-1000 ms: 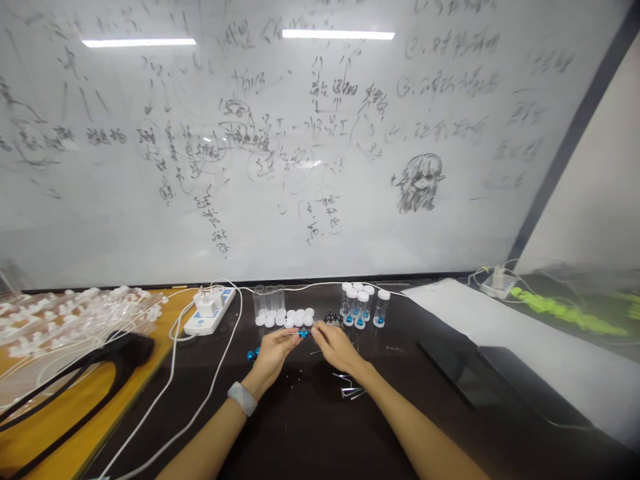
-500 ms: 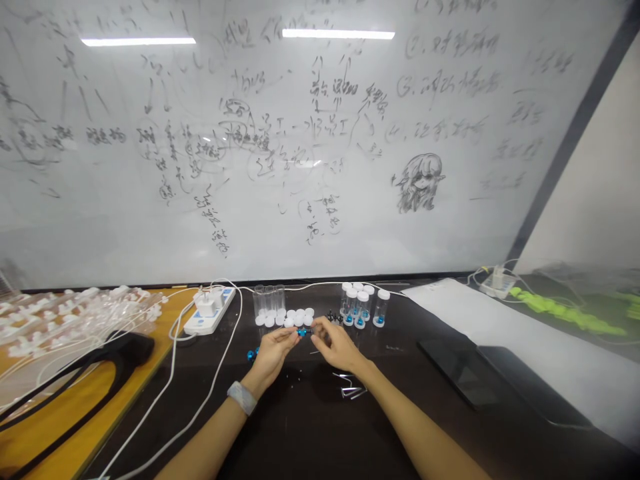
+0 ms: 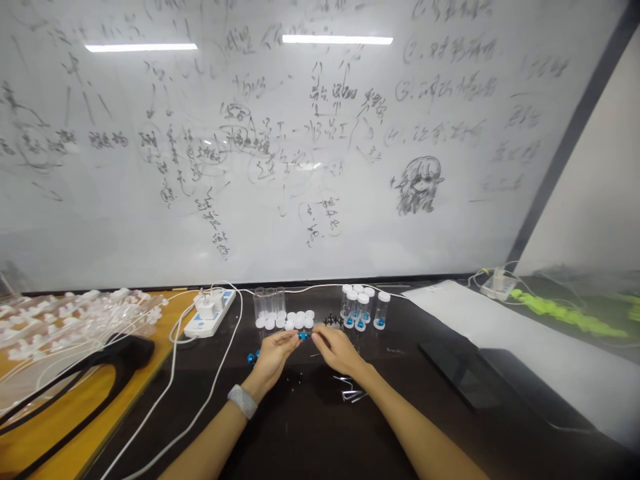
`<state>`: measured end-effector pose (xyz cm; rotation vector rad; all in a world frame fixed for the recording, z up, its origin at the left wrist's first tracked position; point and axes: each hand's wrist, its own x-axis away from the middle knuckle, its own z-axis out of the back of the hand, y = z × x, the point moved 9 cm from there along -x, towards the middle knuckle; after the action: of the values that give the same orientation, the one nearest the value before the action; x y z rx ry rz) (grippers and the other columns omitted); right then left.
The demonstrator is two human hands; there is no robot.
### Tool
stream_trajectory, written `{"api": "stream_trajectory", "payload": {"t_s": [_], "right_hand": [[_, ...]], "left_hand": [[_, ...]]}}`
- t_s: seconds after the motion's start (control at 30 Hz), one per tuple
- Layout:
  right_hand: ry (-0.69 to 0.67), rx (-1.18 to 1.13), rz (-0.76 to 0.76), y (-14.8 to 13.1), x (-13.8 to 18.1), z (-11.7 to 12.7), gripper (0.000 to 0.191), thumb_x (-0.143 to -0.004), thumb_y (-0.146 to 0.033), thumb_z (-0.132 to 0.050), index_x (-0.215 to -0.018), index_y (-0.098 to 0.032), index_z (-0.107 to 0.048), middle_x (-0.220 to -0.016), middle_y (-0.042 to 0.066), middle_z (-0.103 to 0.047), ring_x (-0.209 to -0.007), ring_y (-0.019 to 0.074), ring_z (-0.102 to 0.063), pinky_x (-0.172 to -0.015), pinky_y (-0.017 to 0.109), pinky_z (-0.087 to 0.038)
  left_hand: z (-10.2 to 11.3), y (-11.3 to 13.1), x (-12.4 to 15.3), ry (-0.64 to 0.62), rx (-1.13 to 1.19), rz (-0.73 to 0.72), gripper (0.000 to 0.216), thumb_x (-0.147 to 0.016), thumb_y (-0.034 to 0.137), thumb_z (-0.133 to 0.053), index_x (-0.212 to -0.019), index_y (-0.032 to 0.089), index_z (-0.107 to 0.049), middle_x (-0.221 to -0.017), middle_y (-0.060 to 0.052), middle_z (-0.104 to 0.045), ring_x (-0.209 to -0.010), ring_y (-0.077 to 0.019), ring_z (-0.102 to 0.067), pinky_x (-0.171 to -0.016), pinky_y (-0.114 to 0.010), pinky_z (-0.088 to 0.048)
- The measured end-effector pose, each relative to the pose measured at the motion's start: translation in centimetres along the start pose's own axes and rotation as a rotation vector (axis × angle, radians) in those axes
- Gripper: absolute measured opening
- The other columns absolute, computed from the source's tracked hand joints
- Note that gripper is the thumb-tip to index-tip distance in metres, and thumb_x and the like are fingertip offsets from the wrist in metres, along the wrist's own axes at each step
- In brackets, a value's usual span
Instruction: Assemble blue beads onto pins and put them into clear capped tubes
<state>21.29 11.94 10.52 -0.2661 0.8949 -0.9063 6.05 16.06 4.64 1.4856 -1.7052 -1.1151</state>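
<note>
My left hand (image 3: 273, 355) pinches a small shiny blue part (image 3: 303, 336) between thumb and fingertips. From the other side my right hand (image 3: 341, 351) meets it, its thumb and fingers closed on a small dark piece at the blue part's right end, mostly hidden. Just beyond the fingers lie white round caps (image 3: 300, 320) and small black pronged parts (image 3: 333, 321). More blue parts (image 3: 251, 358) sit left of my left wrist. Bent metal rods, like hex keys (image 3: 354, 395), rest below my right hand.
Clear tubes (image 3: 270, 303) stand at the back; capped tubes (image 3: 361, 312) with blue pieces inside stand to their right. A power strip (image 3: 210, 323) and white cables lie left. Two dark flat devices (image 3: 457, 373) and a white sheet (image 3: 500, 340) are at right. A whiteboard (image 3: 320, 260) rises behind.
The view has tilted up slightly, so everything sits a little lower. Both hands keep the blue part between them; my right fingertips have shifted slightly around its end.
</note>
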Motion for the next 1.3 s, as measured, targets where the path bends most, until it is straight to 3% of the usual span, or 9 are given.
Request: {"api": "stream_trajectory", "payload": {"t_s": [0.07, 0.23, 0.4, 0.57, 0.73, 0.9, 1.07, 1.23, 1.3], "right_hand": [[0.008, 0.020, -0.006, 0.10, -0.03, 0.16, 0.029, -0.102, -0.033, -0.036, -0.090, -0.021, -0.060, -0.074, 0.001, -0.063, -0.069, 0.0174, -0.059, -0.070, 0.027, -0.041], [-0.028, -0.037, -0.010, 0.22, 0.04, -0.04, 0.019, -0.097, -0.034, -0.047, -0.111, -0.023, -0.054, -0.077, -0.001, -0.063, -0.062, 0.0154, -0.058, -0.062, 0.025, -0.039], [0.007, 0.019, 0.015, -0.06, 0.04, 0.21, 0.026, -0.101, -0.032, -0.036, -0.090, -0.022, -0.057, -0.074, 0.000, -0.062, -0.069, 0.0169, -0.059, -0.068, 0.027, -0.040], [-0.033, -0.027, 0.020, -0.11, 0.15, -0.19, 0.020, -0.096, -0.031, -0.048, -0.114, -0.022, -0.052, -0.077, -0.002, -0.062, -0.062, 0.0148, -0.057, -0.062, 0.025, -0.039], [-0.010, 0.060, 0.029, 0.04, 0.09, -0.09, 0.027, -0.103, -0.031, -0.034, -0.093, -0.021, -0.057, -0.072, 0.000, -0.060, -0.066, 0.0160, -0.058, -0.067, 0.026, -0.039], [-0.044, 0.009, 0.029, -0.04, 0.15, -0.32, 0.021, -0.098, -0.033, -0.046, -0.115, -0.023, -0.051, -0.076, -0.002, -0.062, -0.061, 0.0150, -0.058, -0.062, 0.025, -0.039], [-0.021, 0.077, 0.041, -0.13, 0.08, -0.22, 0.029, -0.103, -0.032, -0.034, -0.090, -0.022, -0.057, -0.072, 0.000, -0.062, -0.067, 0.0172, -0.060, -0.066, 0.026, -0.038], [-0.031, 0.038, 0.020, 0.05, 0.13, -0.26, 0.019, -0.097, -0.032, -0.047, -0.113, -0.023, -0.051, -0.073, -0.003, -0.063, -0.059, 0.0148, -0.058, -0.061, 0.024, -0.037], [-0.036, 0.052, 0.031, -0.04, 0.13, -0.37, 0.018, -0.098, -0.031, -0.046, -0.112, -0.023, -0.052, -0.073, -0.002, -0.063, -0.060, 0.0151, -0.058, -0.061, 0.024, -0.038]], "left_hand": [[-0.01, 0.03, 0.02, 0.001, -0.007, -0.002, 0.034, -0.056, 0.025, -0.093, -0.084, 0.012, -0.078, -0.083, -0.010, -0.078, -0.079, -0.0185, -0.071, -0.085, -0.031, -0.053], [0.14, -0.01, -0.05, 0.004, -0.002, -0.008, 0.034, -0.056, 0.025, -0.092, -0.084, 0.012, -0.078, -0.082, -0.010, -0.078, -0.078, -0.0177, -0.071, -0.084, -0.030, -0.054], [0.18, -0.06, -0.07, 0.002, -0.021, -0.006, 0.033, -0.059, 0.025, -0.091, -0.086, 0.012, -0.078, -0.085, -0.010, -0.078, -0.082, -0.0184, -0.071, -0.085, -0.030, -0.053], [0.09, 0.03, 0.01, 0.007, -0.014, -0.004, 0.034, -0.057, 0.026, -0.092, -0.085, 0.012, -0.078, -0.083, -0.010, -0.078, -0.080, -0.0182, -0.071, -0.085, -0.030, -0.053], [0.01, -0.01, 0.03, -0.002, -0.012, 0.000, 0.033, -0.058, 0.025, -0.092, -0.085, 0.011, -0.078, -0.084, -0.010, -0.078, -0.081, -0.0174, -0.071, -0.084, -0.028, -0.053], [-0.04, 0.14, 0.11, 0.006, -0.003, -0.002, 0.035, -0.056, 0.025, -0.092, -0.085, 0.012, -0.078, -0.082, -0.010, -0.078, -0.079, -0.0171, -0.071, -0.083, -0.028, -0.053], [-0.02, 0.09, 0.09, 0.018, -0.012, 0.004, 0.035, -0.054, 0.025, -0.093, -0.082, 0.011, -0.078, -0.081, -0.010, -0.078, -0.078, -0.0179, -0.071, -0.084, -0.030, -0.053], [0.13, 0.05, -0.05, 0.010, -0.008, -0.012, 0.036, -0.055, 0.027, -0.093, -0.084, 0.012, -0.078, -0.082, -0.010, -0.078, -0.079, -0.0183, -0.071, -0.084, -0.031, -0.053], [0.08, 0.03, -0.05, 0.002, -0.006, -0.010, 0.035, -0.055, 0.026, -0.093, -0.084, 0.012, -0.078, -0.082, -0.010, -0.078, -0.079, -0.0180, -0.071, -0.084, -0.030, -0.053]]}}
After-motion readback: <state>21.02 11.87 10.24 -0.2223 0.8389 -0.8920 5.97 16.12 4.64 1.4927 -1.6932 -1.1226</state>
